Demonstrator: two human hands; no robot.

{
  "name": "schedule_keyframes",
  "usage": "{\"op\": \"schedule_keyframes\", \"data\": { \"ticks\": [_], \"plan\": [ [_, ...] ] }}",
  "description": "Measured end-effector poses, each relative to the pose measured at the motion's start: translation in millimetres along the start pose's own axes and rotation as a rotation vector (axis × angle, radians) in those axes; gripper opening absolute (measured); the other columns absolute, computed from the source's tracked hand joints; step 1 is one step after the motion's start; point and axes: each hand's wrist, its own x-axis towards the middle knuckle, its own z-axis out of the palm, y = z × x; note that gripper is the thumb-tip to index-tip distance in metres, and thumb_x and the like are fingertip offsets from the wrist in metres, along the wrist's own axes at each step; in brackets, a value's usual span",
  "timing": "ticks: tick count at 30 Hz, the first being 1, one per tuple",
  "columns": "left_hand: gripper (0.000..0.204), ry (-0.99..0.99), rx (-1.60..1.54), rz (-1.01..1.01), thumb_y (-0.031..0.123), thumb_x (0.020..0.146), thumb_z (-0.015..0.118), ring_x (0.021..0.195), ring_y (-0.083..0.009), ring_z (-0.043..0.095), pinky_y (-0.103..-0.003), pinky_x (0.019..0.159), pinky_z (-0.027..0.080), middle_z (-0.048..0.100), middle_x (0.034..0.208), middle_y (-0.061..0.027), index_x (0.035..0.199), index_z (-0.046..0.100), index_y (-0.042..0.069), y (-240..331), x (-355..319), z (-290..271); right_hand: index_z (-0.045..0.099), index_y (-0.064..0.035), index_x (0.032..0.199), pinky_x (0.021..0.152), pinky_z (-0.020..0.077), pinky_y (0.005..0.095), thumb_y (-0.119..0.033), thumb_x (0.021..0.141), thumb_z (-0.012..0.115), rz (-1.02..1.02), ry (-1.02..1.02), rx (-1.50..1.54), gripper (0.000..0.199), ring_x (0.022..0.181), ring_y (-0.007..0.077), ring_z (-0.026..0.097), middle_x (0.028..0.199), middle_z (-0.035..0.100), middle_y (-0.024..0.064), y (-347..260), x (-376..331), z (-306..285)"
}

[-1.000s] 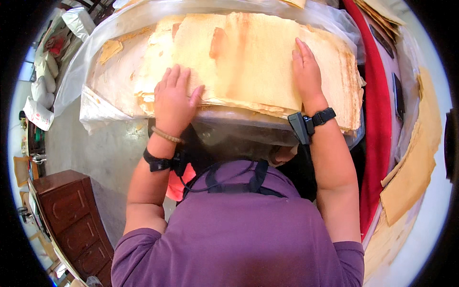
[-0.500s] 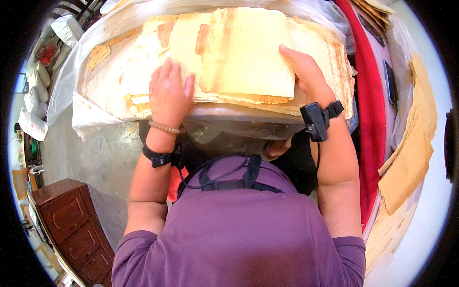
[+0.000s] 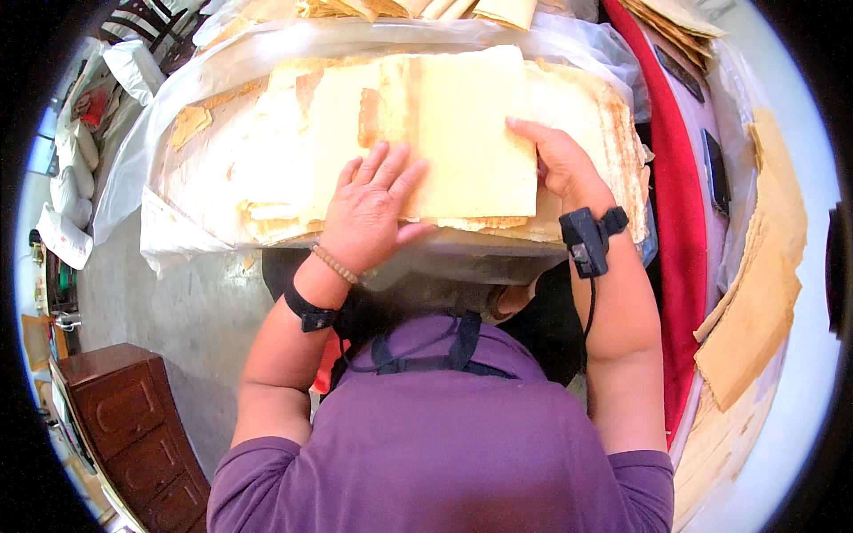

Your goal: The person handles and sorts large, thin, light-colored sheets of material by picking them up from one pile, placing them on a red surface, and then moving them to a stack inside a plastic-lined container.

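A pale yellow, thin sheet [image 3: 471,107] with a brown stripe and a reddish-brown patch lies on top of a pile of similar ragged-edged sheets [image 3: 591,115]. My left hand [image 3: 371,209] rests flat on its near left part, fingers spread, with the thumb by the near edge. At the right edge, my right hand [image 3: 566,163] pinches the sheet, thumb on top and the other fingers mostly hidden below. Whether it holds one sheet or several layers cannot be made out. Bright light washes out the pile's left side.
Clear plastic wrapping [image 3: 124,191] surrounds the pile. To the right runs a red cloth strip [image 3: 671,178], with a dark phone-like object [image 3: 715,173] and tan sheets [image 3: 755,302] beyond. More folded sheets [image 3: 506,11] lie at the back. A brown wooden cabinet [image 3: 124,400] stands lower left.
My left hand has moved right across the sheet, its fingers now more spread. My right hand keeps its hold on the right edge. The view has shifted, showing more sheets at the back.
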Motion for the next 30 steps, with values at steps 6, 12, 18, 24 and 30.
{"op": "schedule_keyframes", "data": {
  "ticks": [6, 12, 18, 24, 30],
  "plan": [
    [0.081, -0.038, -0.028, 0.025, 0.058, 0.078, 0.074, 0.143, -0.0327, 0.040, -0.049, 0.116, 0.030, 0.047, 0.152, -0.0113, 0.145, 0.052, 0.017, -5, 6, -7, 0.058, 0.0019, 0.131, 0.092, 0.0561, 0.0366, -0.030, 0.094, 0.070, 0.148, -0.027, -0.092, 0.050, 0.106, 0.0231, 0.069, 0.122, 0.069, 0.0154, -20, 42, -9],
    [0.082, -0.041, -0.071, 0.026, 0.059, 0.076, 0.075, 0.142, -0.0321, 0.041, -0.049, 0.116, 0.030, 0.049, 0.151, -0.0105, 0.143, 0.055, 0.017, -6, 4, -9, 0.063, 0.0010, 0.120, 0.079, 0.0603, 0.0378, -0.029, 0.093, 0.072, 0.133, -0.157, -0.059, 0.042, 0.087, 0.0240, 0.072, 0.107, 0.072, 0.0142, -24, 17, -5],
    [0.082, -0.035, -0.085, 0.024, 0.059, 0.076, 0.075, 0.142, -0.0316, 0.041, -0.049, 0.116, 0.031, 0.049, 0.151, -0.0106, 0.142, 0.055, 0.016, -7, 7, -8, 0.057, 0.0059, 0.132, 0.088, 0.0605, 0.0400, -0.014, 0.089, 0.073, 0.220, -0.192, -0.072, 0.050, 0.101, 0.0278, 0.072, 0.121, 0.069, 0.0182, 4, -48, 10],
    [0.064, 0.290, -0.077, 0.058, 0.040, 0.077, 0.079, 0.134, -0.0330, 0.049, -0.047, 0.111, 0.038, 0.056, 0.140, -0.0151, 0.129, 0.062, 0.008, 19, -13, -30, 0.057, 0.0074, 0.129, 0.093, 0.0592, 0.0398, -0.009, 0.089, 0.073, 0.173, -0.283, -0.045, 0.046, 0.103, 0.0262, 0.071, 0.116, 0.070, 0.0173, -47, -54, 40],
    [0.039, 0.259, -0.400, 0.478, 0.028, 0.085, 0.075, 0.109, -0.0327, 0.067, -0.041, 0.090, 0.056, 0.069, 0.116, -0.0140, 0.117, 0.066, 0.008, 54, 0, -13, 0.059, 0.0034, 0.127, 0.091, 0.0602, 0.0391, -0.010, 0.090, 0.073, 0.190, -0.257, -0.070, 0.042, 0.102, 0.0238, 0.072, 0.115, 0.071, 0.0131, -76, -60, 75]
  ]
}}
